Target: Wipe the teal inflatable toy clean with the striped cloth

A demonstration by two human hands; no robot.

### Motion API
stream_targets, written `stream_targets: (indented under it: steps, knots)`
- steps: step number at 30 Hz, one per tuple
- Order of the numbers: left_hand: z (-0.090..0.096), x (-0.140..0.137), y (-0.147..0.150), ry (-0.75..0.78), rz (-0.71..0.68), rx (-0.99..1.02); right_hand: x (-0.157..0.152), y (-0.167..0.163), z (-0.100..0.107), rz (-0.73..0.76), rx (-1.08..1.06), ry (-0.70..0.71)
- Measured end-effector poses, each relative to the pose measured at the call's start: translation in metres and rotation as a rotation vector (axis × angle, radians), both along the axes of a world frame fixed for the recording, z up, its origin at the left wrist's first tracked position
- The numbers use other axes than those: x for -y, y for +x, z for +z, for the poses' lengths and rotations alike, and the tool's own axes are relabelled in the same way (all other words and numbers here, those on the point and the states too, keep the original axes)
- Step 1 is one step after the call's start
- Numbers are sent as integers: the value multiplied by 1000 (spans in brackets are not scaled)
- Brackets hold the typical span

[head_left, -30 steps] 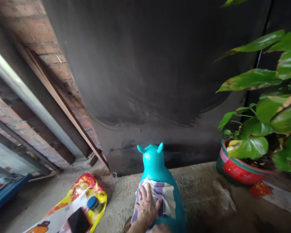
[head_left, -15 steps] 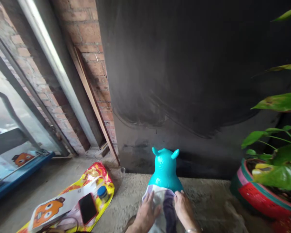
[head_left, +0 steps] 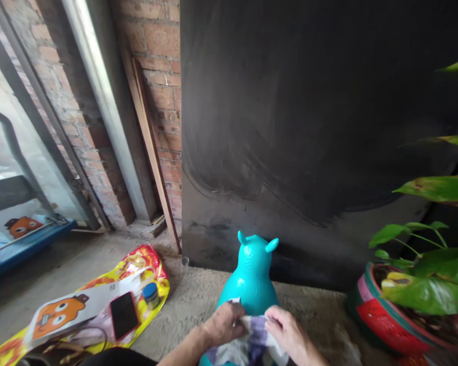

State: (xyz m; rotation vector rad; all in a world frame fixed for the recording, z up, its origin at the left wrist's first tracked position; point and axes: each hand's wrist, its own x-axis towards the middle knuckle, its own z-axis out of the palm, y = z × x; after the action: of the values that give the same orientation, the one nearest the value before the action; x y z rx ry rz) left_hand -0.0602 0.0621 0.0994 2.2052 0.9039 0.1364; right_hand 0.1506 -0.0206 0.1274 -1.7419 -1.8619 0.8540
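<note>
A turquoise inflatable animal toy (head_left: 251,274) with two small ears stands on the rough floor before a dark panel. A white and purple striped cloth (head_left: 248,343) is bunched up on its back. My left hand (head_left: 223,324) grips the cloth's left part and my right hand (head_left: 288,333) grips its right part, both held close together just behind the toy's head. The toy's lower body is hidden under the cloth and my hands.
A large dark board (head_left: 309,117) leans against a brick wall (head_left: 156,76). A red and green pot (head_left: 389,317) with a leafy plant stands at right. At left a colourful plastic bag (head_left: 99,300) carries a black phone (head_left: 123,315) and a blue-capped jar (head_left: 151,294).
The cloth lay flat on the toy's back under my left hand alone; now both hands hold it gathered up. The view swung left and tilted, showing more of the bag and window.
</note>
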Motion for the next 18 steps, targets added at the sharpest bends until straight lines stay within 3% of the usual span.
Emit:
stream_targets:
  steps: [8, 18]
  knots:
    - [6, -10, -33, 44, -17, -115, 10, 2, 14, 14, 26, 9]
    - [33, -21, -42, -93, -6, -230, 15, 22, 8, -37, 131, 55]
